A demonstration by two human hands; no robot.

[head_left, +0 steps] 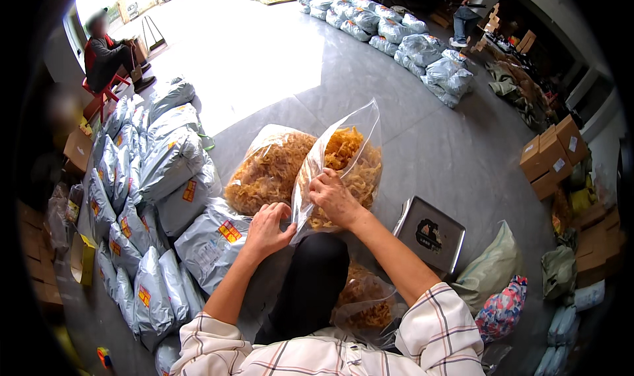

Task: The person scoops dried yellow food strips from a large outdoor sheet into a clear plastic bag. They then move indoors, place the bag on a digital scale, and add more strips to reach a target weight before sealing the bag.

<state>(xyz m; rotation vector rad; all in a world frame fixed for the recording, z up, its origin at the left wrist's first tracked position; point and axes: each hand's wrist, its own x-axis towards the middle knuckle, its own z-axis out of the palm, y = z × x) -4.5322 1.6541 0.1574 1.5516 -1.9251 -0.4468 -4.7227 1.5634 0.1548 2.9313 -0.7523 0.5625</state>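
A clear plastic bag [362,171] of curly, orange-brown dried food stands in front of me with its mouth gaping at the top. My right hand [335,196] closes its fingers on the plastic at the bag's near side. At the bag's lower left edge, my left hand [269,229] has its fingers bent and its thumb against the plastic, pinching it. A second, fuller bag [267,171] of the same dried food leans just behind, on the left. Below my right forearm, between my legs, lies another bag [364,303] with similar pieces, partly hidden.
Many grey parcels [168,165] are piled at my left, more grey sacks [396,33] far ahead. A flat metal scale [430,234] lies right, beside a pale woven sack [492,270] and a patterned bag [502,308]. Cartons [555,155] stand farther right. A seated person [109,52] is far left.
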